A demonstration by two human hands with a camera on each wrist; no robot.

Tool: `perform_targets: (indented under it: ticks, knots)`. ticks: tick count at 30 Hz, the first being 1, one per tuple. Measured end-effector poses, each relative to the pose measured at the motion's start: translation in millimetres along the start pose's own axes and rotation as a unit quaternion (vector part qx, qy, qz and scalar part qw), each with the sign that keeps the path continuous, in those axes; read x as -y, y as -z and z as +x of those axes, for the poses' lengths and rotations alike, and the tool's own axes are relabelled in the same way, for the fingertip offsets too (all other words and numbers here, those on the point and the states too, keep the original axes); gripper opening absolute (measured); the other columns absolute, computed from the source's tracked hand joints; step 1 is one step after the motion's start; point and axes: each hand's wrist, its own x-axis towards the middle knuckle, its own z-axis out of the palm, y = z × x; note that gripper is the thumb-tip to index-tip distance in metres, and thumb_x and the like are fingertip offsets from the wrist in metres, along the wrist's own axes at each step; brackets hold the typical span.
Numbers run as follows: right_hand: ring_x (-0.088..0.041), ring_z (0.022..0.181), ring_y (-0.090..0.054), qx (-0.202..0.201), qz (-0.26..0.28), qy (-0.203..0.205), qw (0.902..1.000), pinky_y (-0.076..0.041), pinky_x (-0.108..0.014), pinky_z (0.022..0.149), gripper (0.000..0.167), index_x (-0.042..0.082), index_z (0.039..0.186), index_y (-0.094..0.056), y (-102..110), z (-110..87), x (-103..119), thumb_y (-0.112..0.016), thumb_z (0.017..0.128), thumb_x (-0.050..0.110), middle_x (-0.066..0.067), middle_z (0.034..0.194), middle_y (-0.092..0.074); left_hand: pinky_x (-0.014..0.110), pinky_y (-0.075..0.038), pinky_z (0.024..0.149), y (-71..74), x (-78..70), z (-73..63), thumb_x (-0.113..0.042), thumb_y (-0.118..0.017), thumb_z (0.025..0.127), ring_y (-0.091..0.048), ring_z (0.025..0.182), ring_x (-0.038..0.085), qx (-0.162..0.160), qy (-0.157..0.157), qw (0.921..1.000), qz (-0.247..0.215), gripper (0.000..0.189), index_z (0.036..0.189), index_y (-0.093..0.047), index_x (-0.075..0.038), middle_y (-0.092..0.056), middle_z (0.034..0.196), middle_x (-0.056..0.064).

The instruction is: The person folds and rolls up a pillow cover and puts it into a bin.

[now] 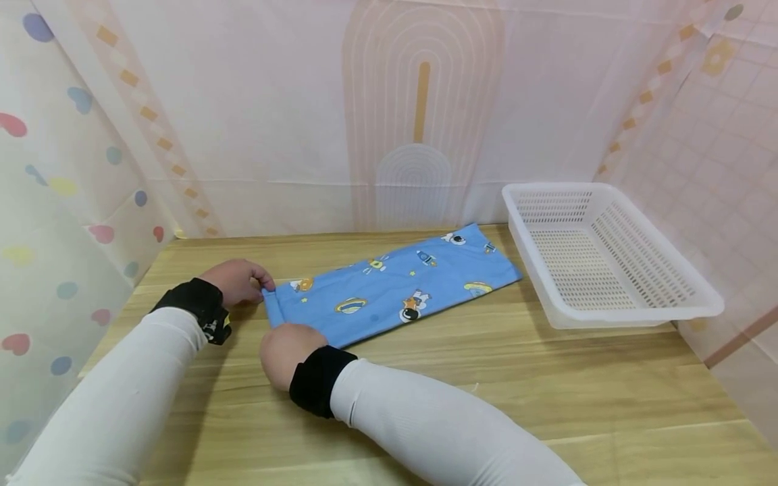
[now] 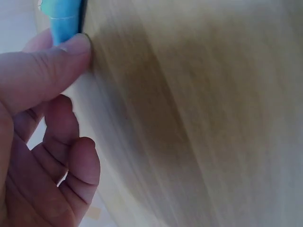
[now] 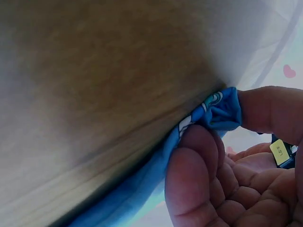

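Observation:
A blue cloth (image 1: pixel 389 290) printed with astronauts, rockets and planets lies as a long folded strip on the wooden table. Its left end is turned over into a narrow roll. My left hand (image 1: pixel 238 281) pinches the far corner of that roll between thumb and forefinger; in the left wrist view the blue corner (image 2: pixel 66 23) shows at the thumb tip, other fingers loosely bent. At the near corner my right hand (image 1: pixel 290 354) holds the same end, its fingers mostly hidden in the head view. The right wrist view shows the rolled cloth end (image 3: pixel 222 111) between thumb and fingers.
A white plastic basket (image 1: pixel 553 283) with slotted sides stands on the right of the table, close to the cloth's right end. The wooden tabletop (image 1: pixel 547 398) extends in front. Patterned fabric (image 1: pixel 273 115) hangs behind the table and at both sides.

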Motion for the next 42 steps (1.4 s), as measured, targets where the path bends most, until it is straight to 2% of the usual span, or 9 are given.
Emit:
perform_targets:
  ticks: [7, 16, 20, 24, 35, 36, 38, 40, 42]
  knots:
    - [-0.008, 0.078, -0.064, 0.007, 0.006, 0.002, 1.0, -0.056, -0.028, 0.07, 0.019, 0.024, 0.089, -0.074, 2, 1.8, -3, -0.063, 0.105, 0.027, 0.009, 0.09, -0.072, 0.034, -0.044, 0.079, 1.5, -5.6, 1.2, -0.009, -0.07, 0.097, -0.058, 0.089, 0.024, -0.005, -0.019, 0.9996, 0.022, 0.011, 0.102, -0.078, -0.014, -0.075, 0.104, 0.005]
    - [-0.008, 0.075, -0.062, 0.004, 0.026, 0.01, 0.9996, -0.055, -0.026, 0.068, 0.021, 0.022, 0.087, -0.072, 1, 3.0, -11, -0.062, 0.105, 0.024, 0.008, 0.087, -0.071, 0.039, -0.045, 0.083, -1.0, -11.5, -0.9, -0.009, -0.069, 0.099, -0.058, 0.091, 0.024, -0.01, -0.021, 0.9993, 0.029, 0.013, 0.105, -0.078, -0.015, -0.076, 0.11, 0.008]
    - [-0.007, 0.075, -0.062, 0.004, 0.031, 0.01, 0.9995, -0.055, -0.026, 0.068, 0.02, 0.022, 0.087, -0.072, 0, 3.1, -13, -0.062, 0.105, 0.024, 0.007, 0.088, -0.071, 0.038, -0.045, 0.083, -3.4, -10.3, 0.9, -0.007, -0.065, 0.1, -0.058, 0.091, 0.024, -0.011, -0.037, 0.9989, 0.026, 0.016, 0.107, -0.078, -0.014, -0.075, 0.11, 0.008]
    - [-0.007, 0.076, -0.061, 0.005, 0.033, 0.019, 0.9993, -0.054, -0.026, 0.068, 0.02, 0.021, 0.088, -0.072, -1, 2.8, -15, -0.062, 0.105, 0.023, 0.008, 0.089, -0.071, 0.036, -0.046, 0.081, -5.0, -8.7, 4.3, -0.006, -0.061, 0.102, -0.058, 0.089, 0.023, -0.005, -0.056, 0.9975, 0.043, 0.015, 0.107, -0.074, -0.012, -0.073, 0.105, 0.005]
    - [-0.006, 0.076, -0.059, 0.005, 0.024, 0.041, 0.9988, -0.051, -0.023, 0.067, 0.022, 0.02, 0.085, -0.073, 1, -2.8, -21, -0.062, 0.104, 0.02, 0.009, 0.089, -0.07, 0.038, -0.047, 0.08, 2.1, -23.9, 7.2, -0.012, -0.057, 0.106, -0.058, 0.085, 0.023, 0.031, -0.053, 0.9948, 0.082, 0.017, 0.109, -0.071, -0.003, -0.068, 0.096, 0.008]
    - [-0.006, 0.078, -0.06, 0.006, 0.025, 0.041, 0.9988, -0.052, -0.022, 0.068, 0.021, 0.02, 0.087, -0.073, 1, -3.3, -20, -0.062, 0.104, 0.019, 0.008, 0.092, -0.071, 0.038, -0.047, 0.08, 2.3, -23.6, 8.0, -0.013, -0.057, 0.107, -0.058, 0.084, 0.023, 0.035, -0.05, 0.9948, 0.082, 0.018, 0.11, -0.071, -0.002, -0.068, 0.096, 0.008]
    - [-0.005, 0.089, -0.065, 0.011, 0.032, 0.025, 0.9991, -0.055, -0.022, 0.076, 0.017, 0.014, 0.11, -0.075, 0, -4.3, -19, -0.06, 0.106, 0.021, 0.008, 0.109, -0.074, 0.038, -0.047, 0.08, 2.6, -23.6, 9.1, -0.014, -0.056, 0.107, -0.058, 0.084, 0.022, 0.04, -0.049, 0.9946, 0.082, 0.02, 0.111, -0.071, -0.002, -0.068, 0.096, 0.008]
    - [-0.007, 0.091, -0.068, 0.016, 0.056, 0.002, 0.9983, -0.056, -0.023, 0.077, 0.032, 0.011, 0.135, -0.065, 0, -5.1, -17, -0.058, 0.107, 0.023, 0.004, 0.113, -0.074, 0.037, -0.047, 0.081, 2.9, -24.1, 10.1, -0.015, -0.056, 0.107, -0.058, 0.085, 0.022, 0.041, -0.049, 0.9944, 0.084, 0.022, 0.111, -0.072, -0.001, -0.068, 0.095, 0.007]
    - [-0.01, 0.085, -0.07, 0.019, 0.087, -0.022, 0.9958, -0.057, -0.025, 0.071, 0.047, 0.011, 0.151, -0.048, -1, -6.1, -16, -0.057, 0.107, 0.024, 0.002, 0.107, -0.075, 0.036, -0.047, 0.078, 3.4, -25.8, 10.4, -0.016, -0.056, 0.107, -0.059, 0.083, 0.022, 0.045, -0.045, 0.9946, 0.081, 0.024, 0.112, -0.072, 0.001, -0.067, 0.093, 0.008]
